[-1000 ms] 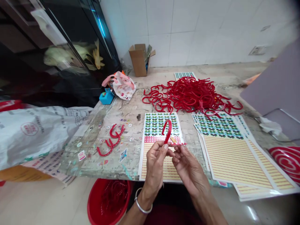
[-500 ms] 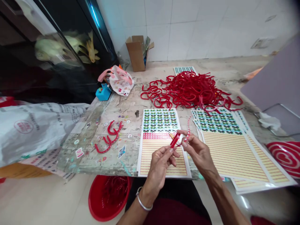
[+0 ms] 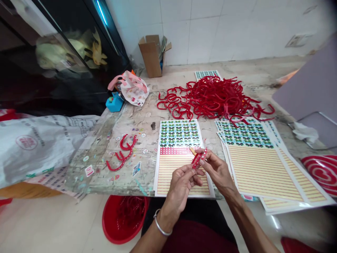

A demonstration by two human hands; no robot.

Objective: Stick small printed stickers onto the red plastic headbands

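My left hand (image 3: 184, 182) pinches the lower end of a red plastic hoop piece (image 3: 197, 159) above a sticker sheet (image 3: 181, 154). My right hand (image 3: 214, 167) pinches the same piece at its upper end, with a thin red-and-white sticker strip pressed against it. Both hands sit over the striped lower half of the sheet, near the table's front edge. A silver bangle circles my left wrist.
A big heap of red hoops (image 3: 213, 98) lies at the back. A stack of sticker sheets (image 3: 252, 154) is at the right, a few red hoops (image 3: 122, 153) at the left, a red bucket (image 3: 123, 218) below the table, a cardboard box (image 3: 151, 56) by the wall.
The red piece went from upright to low and tilted. My right hand swung out to the right with the strip, then came back onto the piece.
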